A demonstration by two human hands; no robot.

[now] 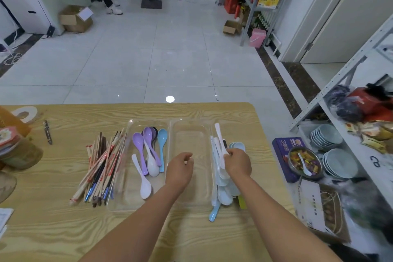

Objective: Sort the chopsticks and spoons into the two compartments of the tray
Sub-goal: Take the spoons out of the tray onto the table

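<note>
Clear tray (170, 122) holds two purple spoons (139, 144); right hand (238, 164) fingers clamp one white spoon (219, 136), left hand (180, 165) fingers loosely curled.

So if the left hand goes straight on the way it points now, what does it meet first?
The left hand would probably meet the far wall of the tray, past its empty right compartment; nothing lies between, though height is unclear.

Bright even light, floor (170, 59) glare, bowed blurry edges
</note>
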